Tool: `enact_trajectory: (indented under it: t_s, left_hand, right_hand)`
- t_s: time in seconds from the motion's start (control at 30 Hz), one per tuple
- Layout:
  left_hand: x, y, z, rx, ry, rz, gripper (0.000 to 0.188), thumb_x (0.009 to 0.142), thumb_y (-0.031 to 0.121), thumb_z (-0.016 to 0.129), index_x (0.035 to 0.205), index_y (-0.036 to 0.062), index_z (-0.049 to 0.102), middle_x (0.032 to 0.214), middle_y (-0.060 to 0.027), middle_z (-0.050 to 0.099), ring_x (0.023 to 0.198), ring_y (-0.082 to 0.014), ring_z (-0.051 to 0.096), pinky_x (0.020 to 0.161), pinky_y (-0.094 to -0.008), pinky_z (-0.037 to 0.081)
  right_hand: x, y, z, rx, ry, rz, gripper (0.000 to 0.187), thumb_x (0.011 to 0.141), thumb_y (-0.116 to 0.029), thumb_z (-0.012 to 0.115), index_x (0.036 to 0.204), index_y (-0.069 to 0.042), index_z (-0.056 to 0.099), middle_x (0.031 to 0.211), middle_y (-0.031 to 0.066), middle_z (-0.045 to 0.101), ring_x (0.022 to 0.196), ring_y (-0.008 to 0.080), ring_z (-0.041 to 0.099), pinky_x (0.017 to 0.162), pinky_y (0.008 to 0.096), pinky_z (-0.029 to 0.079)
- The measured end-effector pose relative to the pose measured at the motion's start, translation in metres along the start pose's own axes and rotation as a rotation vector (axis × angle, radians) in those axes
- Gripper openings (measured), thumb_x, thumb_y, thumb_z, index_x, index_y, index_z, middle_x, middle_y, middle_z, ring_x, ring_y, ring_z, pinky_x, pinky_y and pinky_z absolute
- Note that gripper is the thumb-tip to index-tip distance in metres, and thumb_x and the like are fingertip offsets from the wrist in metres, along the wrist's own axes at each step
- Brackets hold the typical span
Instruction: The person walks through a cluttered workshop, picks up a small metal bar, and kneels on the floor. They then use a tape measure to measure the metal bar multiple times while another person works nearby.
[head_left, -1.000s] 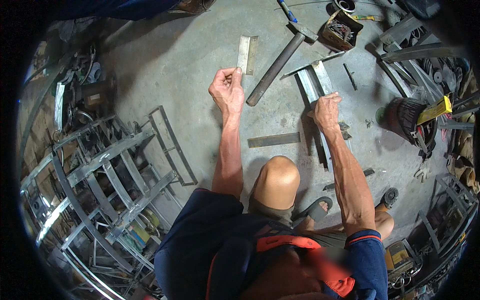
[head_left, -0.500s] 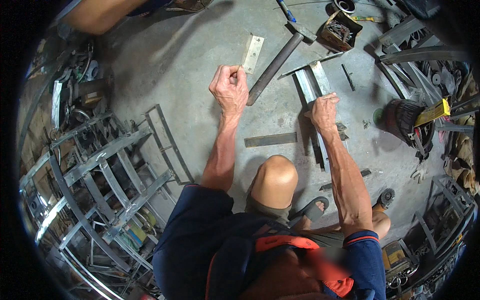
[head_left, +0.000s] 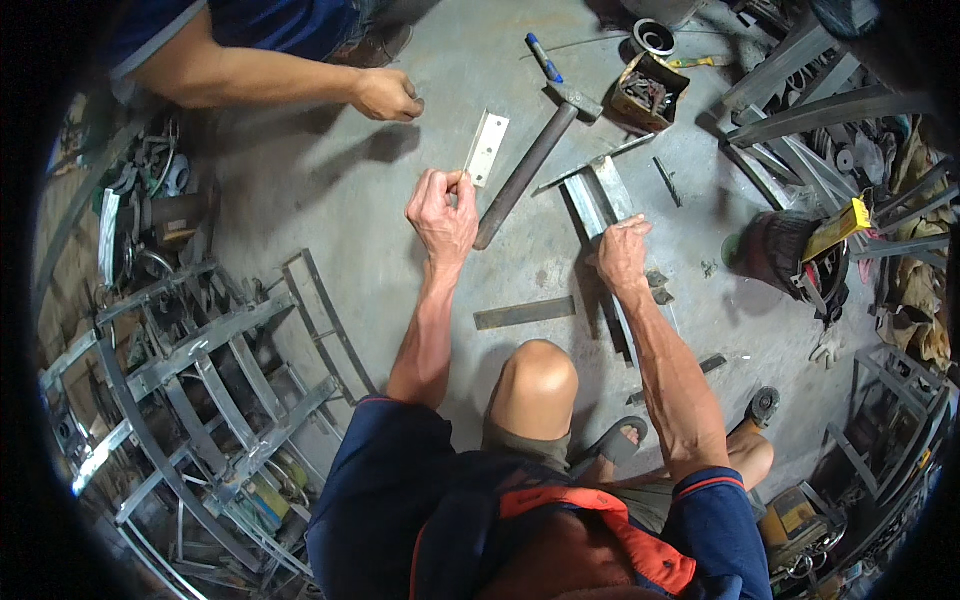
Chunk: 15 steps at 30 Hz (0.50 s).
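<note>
My left hand [head_left: 443, 218] is closed in a pinch on the lower end of a pale angle bracket [head_left: 488, 148] with a few holes along its face. Just right of it lies a hammer [head_left: 529, 176] with a long dark handle. My right hand [head_left: 623, 254] is closed around a grey metal channel piece [head_left: 608, 184], which slants over the floor toward my knee. A thin bar [head_left: 597, 163] crosses its far end. Between my forearms rests a flat steel strip [head_left: 525, 312].
A co-worker's hand [head_left: 387, 95] reaches in from the upper left. Beyond the hammer are a blue marker [head_left: 544, 58] and a cut-open container [head_left: 650, 93] of small metal parts. A dark bucket [head_left: 775, 245] stands at right; welded metal frames [head_left: 215, 345] fill the left side.
The co-worker's forearm and hand have come into view at the upper left. The whole view has shifted, so floor items appear lower and further left. Both my hands keep their grips.
</note>
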<state>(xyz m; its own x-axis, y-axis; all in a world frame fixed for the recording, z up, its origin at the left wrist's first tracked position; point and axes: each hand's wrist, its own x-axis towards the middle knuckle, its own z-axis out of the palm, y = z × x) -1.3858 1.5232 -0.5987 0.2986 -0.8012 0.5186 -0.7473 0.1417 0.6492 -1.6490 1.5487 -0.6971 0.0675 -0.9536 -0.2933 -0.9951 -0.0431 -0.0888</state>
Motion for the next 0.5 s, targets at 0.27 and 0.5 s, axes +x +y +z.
enact_trajectory:
  t_s: [0.27,0.5]
  left_hand:
    - [-0.006,-0.028,0.016,-0.936,-0.143,-1.06,0.006,0.09,0.004,0.067,0.087,0.0041,0.062,0.074,-0.0015,0.056,0.061,-0.0119,0.049,0.053,-0.0259,0.038]
    - [-0.017,-0.044,0.026,-1.771,-0.268,-1.367,0.012,0.094,0.008,0.056,0.1,-0.0021,0.056,0.082,-0.0059,0.048,0.069,-0.0156,0.041,0.062,-0.029,0.035]
  right_hand:
    - [0.001,0.001,0.009,0.048,-0.032,0.057,0.116,0.057,-0.025,0.095,0.126,0.039,0.027,0.109,0.0457,0.05,0.096,0.0438,0.063,0.07,0.0371,0.059]
    - [-0.001,0.001,-0.008,-0.136,-0.116,-0.092,0.07,0.076,-0.005,0.063,0.125,0.036,0.036,0.125,0.0546,0.044,0.108,0.0573,0.059,0.094,0.0393,0.054]
